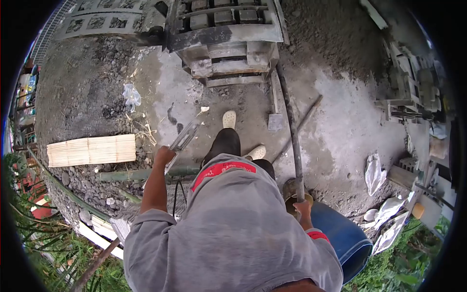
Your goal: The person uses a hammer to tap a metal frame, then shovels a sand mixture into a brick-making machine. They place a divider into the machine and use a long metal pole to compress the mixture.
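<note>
My left hand (164,155) is closed on a narrow, grey metal frame (182,141) with long parallel bars, which slants up and away from my fist. On the other side, my right hand (302,208) wraps round the lower end of a long metal pole (293,126). The pole runs forward to the right side of a worn concrete-block mould (226,48), which has several box-like cells in its top. Below the mould's right corner, a flat square metal plate on a shaft (275,121) rests on the ground.
A bamboo slat mat (92,150) lies on gravel at left, near a green bamboo pole (146,173). Hollow blocks (97,23) stand far left. A blue barrel (335,233) lies close by my right arm. Another rod (306,119) and a plastic sack (374,174) lie at right.
</note>
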A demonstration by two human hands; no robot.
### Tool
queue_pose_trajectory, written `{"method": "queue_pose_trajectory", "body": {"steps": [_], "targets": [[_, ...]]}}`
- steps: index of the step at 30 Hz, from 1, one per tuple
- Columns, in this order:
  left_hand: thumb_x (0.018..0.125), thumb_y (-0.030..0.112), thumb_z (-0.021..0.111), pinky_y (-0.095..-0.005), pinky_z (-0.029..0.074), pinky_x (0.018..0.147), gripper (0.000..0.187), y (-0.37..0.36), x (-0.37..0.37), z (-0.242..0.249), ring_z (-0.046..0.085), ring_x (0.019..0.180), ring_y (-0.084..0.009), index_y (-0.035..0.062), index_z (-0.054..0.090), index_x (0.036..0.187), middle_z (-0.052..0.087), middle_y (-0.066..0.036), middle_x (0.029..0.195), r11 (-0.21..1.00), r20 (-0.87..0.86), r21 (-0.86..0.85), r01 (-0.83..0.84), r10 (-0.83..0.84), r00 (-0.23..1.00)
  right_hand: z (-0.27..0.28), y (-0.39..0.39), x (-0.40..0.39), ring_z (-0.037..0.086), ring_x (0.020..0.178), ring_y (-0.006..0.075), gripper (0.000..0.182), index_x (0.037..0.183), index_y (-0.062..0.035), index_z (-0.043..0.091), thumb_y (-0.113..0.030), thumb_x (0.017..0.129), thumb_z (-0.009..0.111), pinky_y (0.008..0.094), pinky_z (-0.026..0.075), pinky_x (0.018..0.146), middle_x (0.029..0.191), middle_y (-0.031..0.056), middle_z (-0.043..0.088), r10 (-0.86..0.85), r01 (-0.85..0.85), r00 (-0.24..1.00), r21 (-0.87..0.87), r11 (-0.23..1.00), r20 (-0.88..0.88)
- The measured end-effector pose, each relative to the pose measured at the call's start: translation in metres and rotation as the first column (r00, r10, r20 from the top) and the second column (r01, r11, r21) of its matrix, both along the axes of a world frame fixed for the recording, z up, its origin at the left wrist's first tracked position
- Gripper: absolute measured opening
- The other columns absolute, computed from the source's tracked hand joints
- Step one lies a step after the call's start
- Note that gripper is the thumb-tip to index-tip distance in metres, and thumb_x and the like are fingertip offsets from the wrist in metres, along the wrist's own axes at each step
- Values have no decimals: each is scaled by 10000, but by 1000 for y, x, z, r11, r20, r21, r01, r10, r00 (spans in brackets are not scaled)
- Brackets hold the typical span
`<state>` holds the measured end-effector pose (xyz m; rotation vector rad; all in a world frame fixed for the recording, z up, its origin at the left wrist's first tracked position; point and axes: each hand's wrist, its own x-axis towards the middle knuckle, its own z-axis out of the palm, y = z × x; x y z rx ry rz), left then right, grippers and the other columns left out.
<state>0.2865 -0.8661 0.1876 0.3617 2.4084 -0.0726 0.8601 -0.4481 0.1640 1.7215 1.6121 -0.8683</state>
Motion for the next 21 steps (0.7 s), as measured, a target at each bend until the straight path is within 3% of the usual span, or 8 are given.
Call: {"method": "queue_pose_trajectory", "body": {"steps": [1, 4, 6, 8, 10, 14, 19, 21], "targets": [[664, 242, 552, -453, 444, 833, 403, 13, 0, 4, 553, 951, -405, -49, 586, 940, 574, -291, 967, 997, 33, 14, -78, 78, 996, 33, 1, -21, 661, 723, 225, 411, 926, 10, 629, -247, 611, 691, 323, 506, 687, 790, 145, 663, 24, -24, 998, -1, 1000, 53], [675, 251, 538, -450, 431, 857, 417, 37, -10, -11, 544, 971, -409, -46, 580, 965, 565, -300, 989, 980, 122, 44, -193, 186, 975, 100, 11, -68, 661, 707, 209, 409, 929, 12, 624, -235, 609, 682, 312, 503, 667, 767, 140, 664, 106, -95, 984, -80, 992, 144], [683, 255, 523, -445, 417, 882, 416, 50, -19, -18, 537, 989, -406, -42, 582, 967, 558, -299, 1015, 943, 166, 41, -330, 319, 933, 146, 18, -109, 659, 689, 196, 367, 900, 11, 631, -210, 609, 672, 309, 502, 650, 750, 134, 663, 131, -139, 983, 55, 989, 128], [687, 250, 506, -444, 412, 889, 409, 65, -37, -18, 534, 995, -406, -31, 584, 974, 555, -293, 1028, 956, 208, 21, -292, 282, 937, 167, 26, -118, 659, 687, 194, 352, 885, 17, 631, -191, 604, 672, 310, 503, 637, 741, 135, 662, 37, -29, 975, -43, 999, 217], [687, 244, 501, -447, 421, 875, 400, 80, -41, 4, 538, 987, -405, -10, 589, 982, 569, -278, 1015, 956, 146, 50, -289, 279, 949, 171, 27, -126, 659, 668, 198, 368, 913, 4, 627, -179, 597, 674, 312, 510, 632, 730, 126, 661, 12, -7, 974, -25, 1000, 224], [682, 256, 515, -448, 446, 831, 386, 97, -55, 35, 563, 939, -401, 15, 614, 966, 593, -257, 973, 971, 71, 8, -240, 239, 968, 128, 21, -84, 636, 833, 270, 401, 984, -23, 610, -171, 612, 639, 362, 498, 728, 885, 163, 647, 28, -29, 991, 8, 1000, 133], [678, 275, 530, -454, 454, 808, 326, 110, -64, 63, 572, 894, -413, 17, 649, 839, 595, -274, 914, 995, -66, 76, -62, 67, 996, 84, 6, -52, 580, 963, 334, 444, 1021, -40, 599, -217, 615, 622, 405, 460, 806, 981, 210, 611, 1, -5, 993, 29, 1000, 114], [684, 259, 550, -447, 473, 749, 274, 95, -84, 36, 587, 832, -401, 39, 657, 809, 606, -254, 852, 926, -94, -47, 374, -377, 921, 61, 2, -39, 573, 961, 345, 398, 1007, -45, 596, -191, 637, 591, 414, 459, 802, 972, 208, 611, -53, 50, 997, 58, 997, 59]]}}
